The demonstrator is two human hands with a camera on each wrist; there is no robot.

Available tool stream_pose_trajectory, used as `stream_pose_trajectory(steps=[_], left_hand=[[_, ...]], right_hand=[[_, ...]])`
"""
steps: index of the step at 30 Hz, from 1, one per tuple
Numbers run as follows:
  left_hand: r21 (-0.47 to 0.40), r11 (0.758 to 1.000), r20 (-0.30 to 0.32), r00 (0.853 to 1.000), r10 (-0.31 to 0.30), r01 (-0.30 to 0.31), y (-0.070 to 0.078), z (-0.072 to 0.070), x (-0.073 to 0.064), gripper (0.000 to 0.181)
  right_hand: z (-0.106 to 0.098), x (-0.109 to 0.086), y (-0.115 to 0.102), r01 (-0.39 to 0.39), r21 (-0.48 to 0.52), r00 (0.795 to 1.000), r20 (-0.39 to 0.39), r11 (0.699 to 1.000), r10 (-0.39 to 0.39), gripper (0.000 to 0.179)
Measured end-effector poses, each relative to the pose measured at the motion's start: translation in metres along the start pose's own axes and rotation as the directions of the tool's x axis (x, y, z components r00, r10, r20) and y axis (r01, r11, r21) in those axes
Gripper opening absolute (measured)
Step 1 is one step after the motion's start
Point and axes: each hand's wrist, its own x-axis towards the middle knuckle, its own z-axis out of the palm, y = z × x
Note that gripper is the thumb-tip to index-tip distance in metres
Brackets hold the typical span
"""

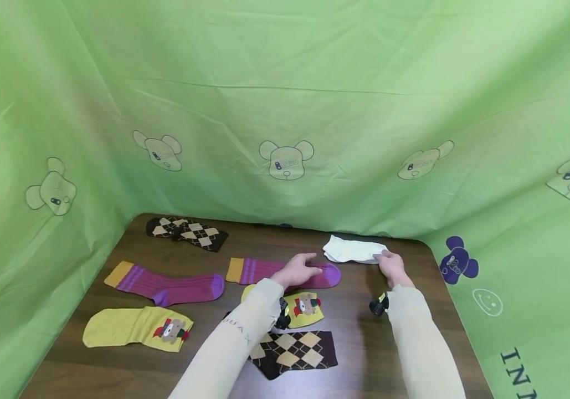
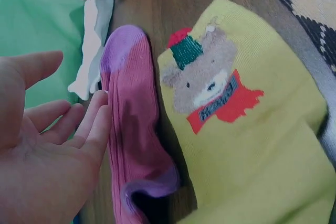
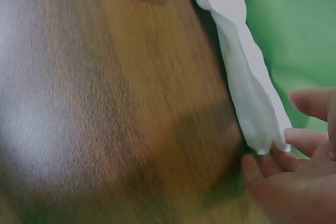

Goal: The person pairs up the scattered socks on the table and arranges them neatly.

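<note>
Near the back right of the table lies a pair of white socks (image 1: pixel 354 250), laid one over the other. The fingertips of my right hand (image 1: pixel 391 266) touch their right end; the right wrist view shows the thumb (image 3: pixel 310 102) apart from the fabric. My left hand (image 1: pixel 296 271) is over a maroon sock (image 1: pixel 260 270) with a purple toe and orange cuff, thumb and fingers spread and holding nothing. Beside it, partly behind the left forearm, is a yellow sock (image 2: pixel 262 93) with a bear picture. A brown argyle sock (image 1: pixel 304 350) lies nearer the front.
On the left are another maroon sock (image 1: pixel 175 287), another yellow sock (image 1: pixel 120 328) and, at the back corner, another argyle sock (image 1: pixel 192 231). Green curtain (image 1: pixel 285 111) with bear prints hangs around the back and sides of the brown wooden table (image 1: pixel 354 310).
</note>
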Motion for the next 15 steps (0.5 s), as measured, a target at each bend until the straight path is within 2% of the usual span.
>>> stream_pose_trajectory(steps=[4, 9, 15], left_hand=[[-0.018, 1.000, -0.018, 1.000, 0.005, -0.005, -0.005, -0.004, -0.002, 0.058], [-0.058, 0.998, -0.072, 0.997, 0.010, -0.014, -0.010, -0.013, -0.003, 0.061], [-0.137, 0.990, -0.108, 0.994, 0.016, -0.031, -0.013, -0.027, -0.006, 0.066]], right_hand=[[-0.001, -0.001, 0.003, -0.003, -0.021, 1.000, -0.014, 1.000, 0.003, 0.070], [-0.001, -0.005, 0.003, 0.026, -0.026, 0.991, -0.133, 0.999, -0.029, 0.074], [0.001, -0.011, -0.004, 0.040, -0.021, 0.973, -0.227, 0.999, -0.043, 0.074]])
